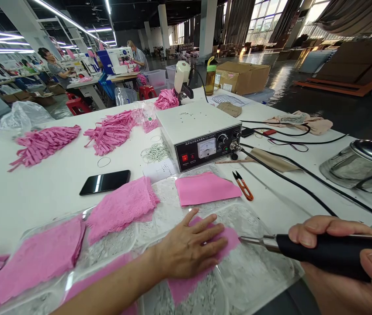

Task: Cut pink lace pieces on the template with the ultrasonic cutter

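My left hand (194, 247) lies flat with spread fingers on a piece of pink fabric (181, 291), pressing it to a clear plastic sheet (254, 267). My right hand (346, 253) is wrapped around the black handle of a handheld ultrasonic welder (304, 249). The thin metal tip of this tool meets the right edge of the pink fabric. Behind the hands lies another folded pink piece (207, 189), with orange thread snips (243, 186) beside it. Stacks of pink lace fabric (120, 208) and smooth pink fabric (44, 258) rest to the left.
A control box (202, 135) with a dial and cables stands mid-table. Black cables (290, 179) cross the right side near a glass kettle (363, 164). A phone (105, 182), pink strip bundles (113, 131) and a green-lidded bottle (210, 78) lie farther off. Two people work at machines behind.
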Motion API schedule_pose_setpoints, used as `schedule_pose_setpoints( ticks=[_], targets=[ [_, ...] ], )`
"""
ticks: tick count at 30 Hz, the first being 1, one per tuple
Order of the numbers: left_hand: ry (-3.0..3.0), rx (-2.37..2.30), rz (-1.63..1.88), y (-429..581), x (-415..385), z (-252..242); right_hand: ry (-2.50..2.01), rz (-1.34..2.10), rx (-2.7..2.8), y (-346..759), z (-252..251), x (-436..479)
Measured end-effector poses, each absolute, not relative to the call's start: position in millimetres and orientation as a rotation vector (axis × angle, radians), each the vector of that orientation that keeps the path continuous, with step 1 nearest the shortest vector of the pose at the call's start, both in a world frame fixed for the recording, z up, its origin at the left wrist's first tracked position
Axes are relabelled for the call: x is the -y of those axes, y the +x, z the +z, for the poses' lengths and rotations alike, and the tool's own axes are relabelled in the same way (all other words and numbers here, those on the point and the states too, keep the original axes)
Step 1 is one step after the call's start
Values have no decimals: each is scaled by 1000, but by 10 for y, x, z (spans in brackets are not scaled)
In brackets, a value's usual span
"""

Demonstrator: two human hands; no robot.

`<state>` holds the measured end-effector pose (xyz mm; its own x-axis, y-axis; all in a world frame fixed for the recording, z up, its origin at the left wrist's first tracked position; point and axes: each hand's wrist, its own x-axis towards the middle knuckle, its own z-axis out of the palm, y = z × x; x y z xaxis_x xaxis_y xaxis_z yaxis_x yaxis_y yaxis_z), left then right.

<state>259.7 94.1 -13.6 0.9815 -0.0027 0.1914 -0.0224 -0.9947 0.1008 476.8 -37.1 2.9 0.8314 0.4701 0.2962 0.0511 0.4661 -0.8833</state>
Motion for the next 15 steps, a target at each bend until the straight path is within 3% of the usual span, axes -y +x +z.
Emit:
schedule_pose_setpoints(
  ticks=[15],
  targets=[
    [3032, 35, 300, 2598, -951, -178, -1043, 283, 539, 4789, 62, 435]
  ],
)
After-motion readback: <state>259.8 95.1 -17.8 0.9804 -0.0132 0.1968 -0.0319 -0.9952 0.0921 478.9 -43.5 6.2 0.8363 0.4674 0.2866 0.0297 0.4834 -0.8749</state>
